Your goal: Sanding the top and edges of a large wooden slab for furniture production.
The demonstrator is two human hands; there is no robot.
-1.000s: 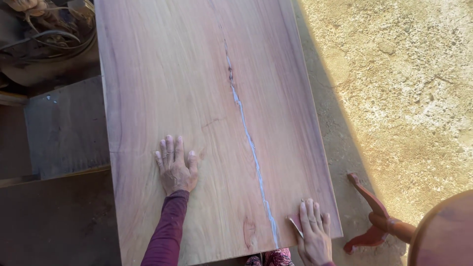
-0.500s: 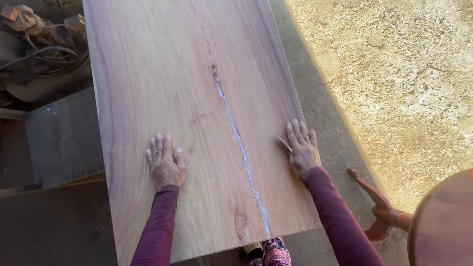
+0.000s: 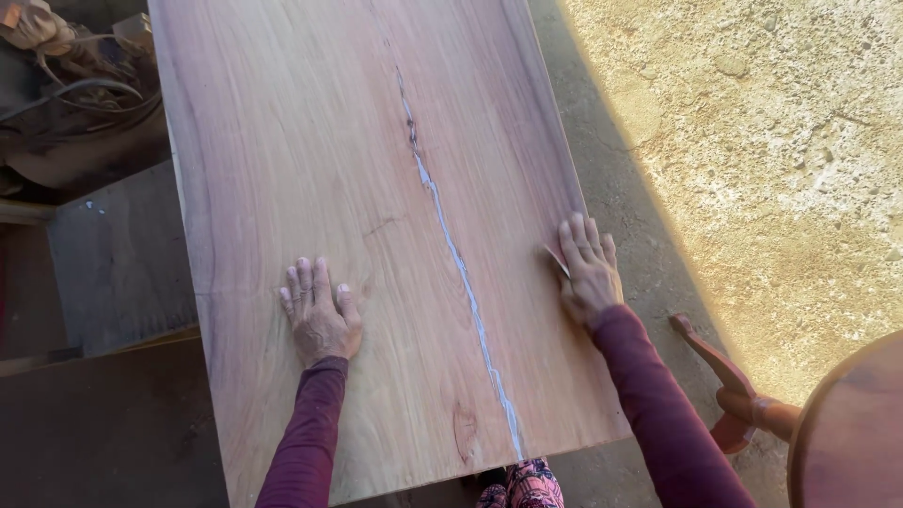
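A large smooth wooden board (image 3: 357, 169) fills the middle of the head view, with a long crack filled in pale material (image 3: 451, 254) running down it. My left hand (image 3: 318, 312) lies flat on the board near its lower middle, fingers spread. My right hand (image 3: 585, 271) presses a small piece of sandpaper (image 3: 555, 260) flat against the board close to its right edge. Both arms wear dark red sleeves.
A round reddish wooden stool (image 3: 847, 423) with curved legs stands at the lower right on sandy ground (image 3: 752, 141). Dark boards (image 3: 113, 273) and a tangle of cables and tools (image 3: 66, 66) lie to the left of the board.
My right hand has slid with the sandpaper from the board's near right corner up along its right side. The left hand has stayed flat on the board.
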